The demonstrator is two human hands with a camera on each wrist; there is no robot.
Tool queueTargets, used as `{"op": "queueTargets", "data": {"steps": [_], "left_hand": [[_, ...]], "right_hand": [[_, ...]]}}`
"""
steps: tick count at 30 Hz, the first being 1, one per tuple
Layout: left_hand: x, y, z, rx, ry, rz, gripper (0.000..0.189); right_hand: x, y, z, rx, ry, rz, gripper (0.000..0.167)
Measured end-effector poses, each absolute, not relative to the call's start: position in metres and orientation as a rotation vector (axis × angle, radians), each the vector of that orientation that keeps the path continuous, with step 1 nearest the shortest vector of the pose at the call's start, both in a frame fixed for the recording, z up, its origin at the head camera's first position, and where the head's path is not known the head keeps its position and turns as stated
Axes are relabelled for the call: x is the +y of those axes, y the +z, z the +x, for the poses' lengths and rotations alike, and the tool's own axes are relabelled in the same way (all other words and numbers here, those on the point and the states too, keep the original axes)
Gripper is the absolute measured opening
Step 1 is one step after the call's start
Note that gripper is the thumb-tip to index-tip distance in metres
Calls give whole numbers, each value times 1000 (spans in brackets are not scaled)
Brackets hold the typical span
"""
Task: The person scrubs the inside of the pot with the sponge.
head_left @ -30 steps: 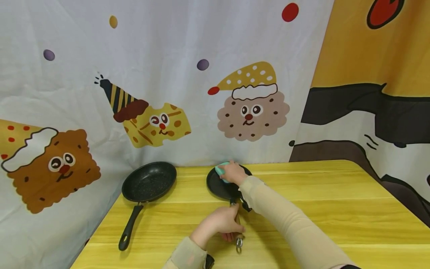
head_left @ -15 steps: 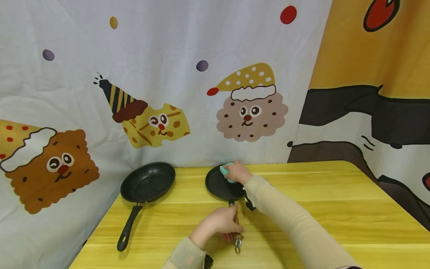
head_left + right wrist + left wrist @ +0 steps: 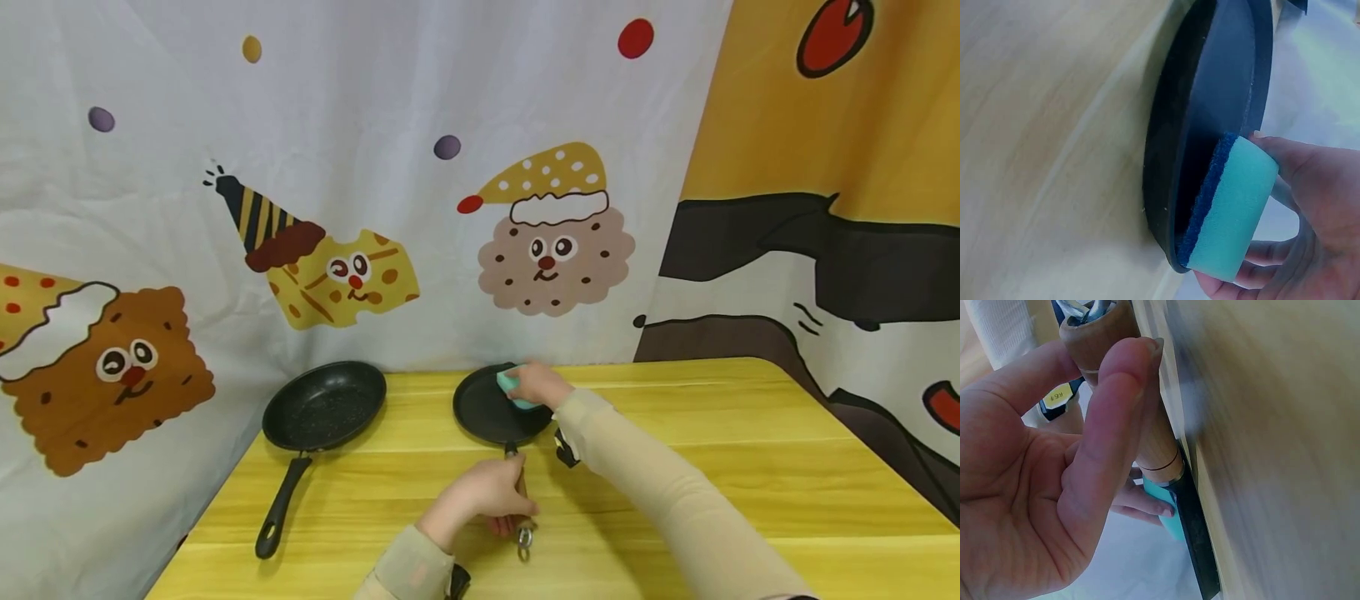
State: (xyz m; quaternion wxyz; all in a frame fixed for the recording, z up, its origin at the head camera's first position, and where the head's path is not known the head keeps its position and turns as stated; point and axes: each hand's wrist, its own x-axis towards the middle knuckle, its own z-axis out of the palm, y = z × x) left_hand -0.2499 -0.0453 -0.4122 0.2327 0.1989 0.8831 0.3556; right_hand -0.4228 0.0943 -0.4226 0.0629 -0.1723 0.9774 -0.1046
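My left hand (image 3: 486,490) grips the wooden handle (image 3: 1159,447) of a small, flat black pan (image 3: 487,410), which lies on the table. A metal hanging ring (image 3: 525,542) shows at the handle's end. In my right hand (image 3: 542,385) is a teal sponge (image 3: 1238,206), pinched between thumb and fingers. Its dark blue scouring side (image 3: 1209,197) faces the pan's inner surface, close to the rim in the right wrist view. Part of the pan's right side is hidden behind the right hand.
A larger black frying pan (image 3: 324,408) stands to the left, its black handle (image 3: 282,510) pointing toward me. The yellow wood-grain table (image 3: 712,467) ends at the back against a printed cloth (image 3: 420,100) with cartoon food figures.
My right hand and the sponge have shifted right across the flat pan, from its far middle toward its right side. The left hand keeps its grip on the handle.
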Motion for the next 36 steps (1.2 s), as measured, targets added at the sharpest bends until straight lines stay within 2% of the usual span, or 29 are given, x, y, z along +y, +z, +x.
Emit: {"op": "queueTargets", "data": {"steps": [16, 28, 36], "left_hand": [[-45, -412, -250, 2445, 957, 556, 81], [-45, -413, -249, 2459, 942, 556, 71], [-45, -411, -248, 2488, 902, 562, 70]], "right_hand": [[107, -404, -418, 2847, -266, -501, 48], [115, -396, -414, 2751, -304, -483, 45], [117, -388, -409, 2723, -264, -498, 42]]}}
